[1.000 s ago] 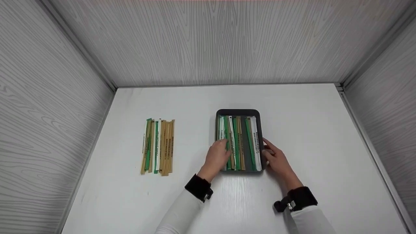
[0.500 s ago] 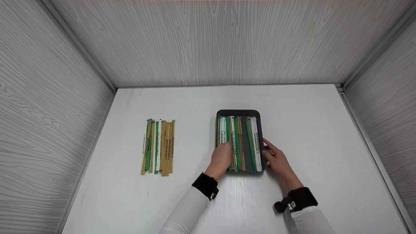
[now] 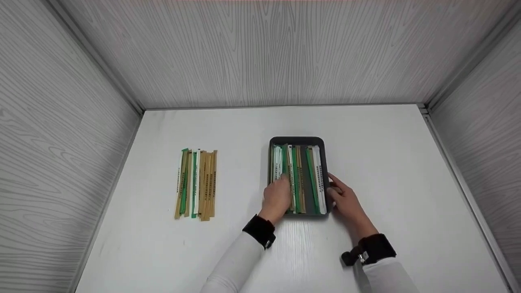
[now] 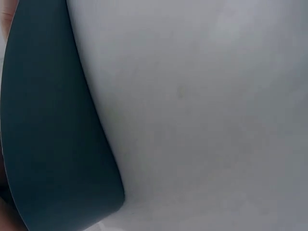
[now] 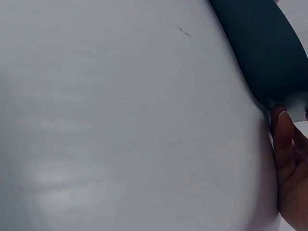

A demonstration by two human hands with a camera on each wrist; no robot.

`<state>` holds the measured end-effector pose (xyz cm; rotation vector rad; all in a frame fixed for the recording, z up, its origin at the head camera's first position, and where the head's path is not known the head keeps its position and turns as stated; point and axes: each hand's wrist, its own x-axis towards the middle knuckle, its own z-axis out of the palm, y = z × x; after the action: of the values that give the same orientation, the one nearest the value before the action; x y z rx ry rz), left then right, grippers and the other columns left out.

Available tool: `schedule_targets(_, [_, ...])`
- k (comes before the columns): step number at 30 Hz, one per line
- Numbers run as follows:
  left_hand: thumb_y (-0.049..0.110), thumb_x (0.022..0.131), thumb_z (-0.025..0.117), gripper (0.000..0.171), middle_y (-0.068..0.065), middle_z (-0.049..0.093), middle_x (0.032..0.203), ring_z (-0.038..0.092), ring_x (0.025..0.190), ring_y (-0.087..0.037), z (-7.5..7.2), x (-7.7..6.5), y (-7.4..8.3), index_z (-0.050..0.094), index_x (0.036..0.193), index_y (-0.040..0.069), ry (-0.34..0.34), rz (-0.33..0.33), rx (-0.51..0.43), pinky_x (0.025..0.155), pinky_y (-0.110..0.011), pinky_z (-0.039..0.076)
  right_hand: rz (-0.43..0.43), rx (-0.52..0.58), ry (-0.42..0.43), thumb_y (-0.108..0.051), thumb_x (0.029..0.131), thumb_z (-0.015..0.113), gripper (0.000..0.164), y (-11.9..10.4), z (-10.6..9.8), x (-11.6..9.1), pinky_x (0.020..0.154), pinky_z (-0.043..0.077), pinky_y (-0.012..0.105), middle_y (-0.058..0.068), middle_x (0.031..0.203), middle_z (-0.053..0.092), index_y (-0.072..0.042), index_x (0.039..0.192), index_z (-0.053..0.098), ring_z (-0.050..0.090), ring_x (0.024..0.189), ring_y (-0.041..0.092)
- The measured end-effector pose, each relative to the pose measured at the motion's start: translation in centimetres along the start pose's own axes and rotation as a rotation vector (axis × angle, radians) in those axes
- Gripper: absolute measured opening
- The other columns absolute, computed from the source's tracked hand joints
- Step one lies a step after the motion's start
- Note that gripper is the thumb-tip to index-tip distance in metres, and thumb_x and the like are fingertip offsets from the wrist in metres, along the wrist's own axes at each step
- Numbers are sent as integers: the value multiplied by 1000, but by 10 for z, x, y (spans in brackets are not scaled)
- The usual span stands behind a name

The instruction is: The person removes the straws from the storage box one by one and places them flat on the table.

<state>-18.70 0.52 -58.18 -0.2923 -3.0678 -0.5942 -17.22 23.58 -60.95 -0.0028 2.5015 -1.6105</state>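
In the head view, a dark rectangular tray (image 3: 297, 140) holds several long, slim printed paper packets in green, brown and white. My left hand (image 3: 277, 199) reaches over its left front side, fingers bent down among the green and white packets (image 3: 277, 159). Its fingertips are hidden, so whether it pinches a packet cannot be told. At the tray's right side, my right hand (image 3: 346, 203) rests thumb and fingers against the outer wall. The right wrist view has its thumb (image 5: 283, 139) low beside the dark tray wall (image 5: 262, 43). The left wrist view mostly takes in the tray wall (image 4: 53, 115).
More packets (image 3: 207, 183), brown, green and white, lie side by side on the white table (image 3: 240, 130) left of the tray. Grey wood-grain panels (image 3: 260, 53) stand behind and at both sides. Each wrist wears a black strap (image 3: 259, 231).
My left hand has shifted slightly right and deeper over the tray, its wrist turning. Packet ends near it have shifted a little. My right hand stays at the tray's side.
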Motion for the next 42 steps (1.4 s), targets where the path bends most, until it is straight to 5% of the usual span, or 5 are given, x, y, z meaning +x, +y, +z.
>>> schedule_targets(12, [-4,85,62,19,-4,57,65,59,55,-19,-1,2,0,60,103,-1,-2,-24,-21,44,-33,46,5,5,-7,-17,102,49,51,1,1,-1,69,48,33,19,134,53,-18,152,38,56,90,25])
schedule_targets(18, [7,89,66,33,-5,60,70,56,54,-16,-14,1,-4,57,118,-4,-40,-65,-199,44,-31,44,13,20,-11,-14,102,50,52,-3,1,-1,60,48,31,20,133,54,-17,152,38,57,82,24])
schedule_targets(23, [8,89,62,48,-3,61,68,48,49,-12,-29,-1,-14,53,135,-2,49,-110,-328,42,-29,39,7,19,-24,-9,102,48,52,-28,-2,-10,59,48,30,26,132,52,-7,152,36,57,81,29])
schedule_targets(32, [6,93,62,39,-5,62,73,58,59,-18,-55,-8,-62,57,130,-2,273,-186,-362,53,-36,48,-16,11,-20,-8,102,48,50,-32,-3,-13,61,48,31,27,130,54,-5,151,37,57,80,25])
schedule_targets(42, [8,96,60,38,-15,67,85,64,71,-26,-83,-32,-137,56,130,-6,263,-351,-306,58,-40,50,-10,10,-5,-18,102,50,51,0,0,-1,62,50,34,20,133,54,-19,152,39,58,83,24])
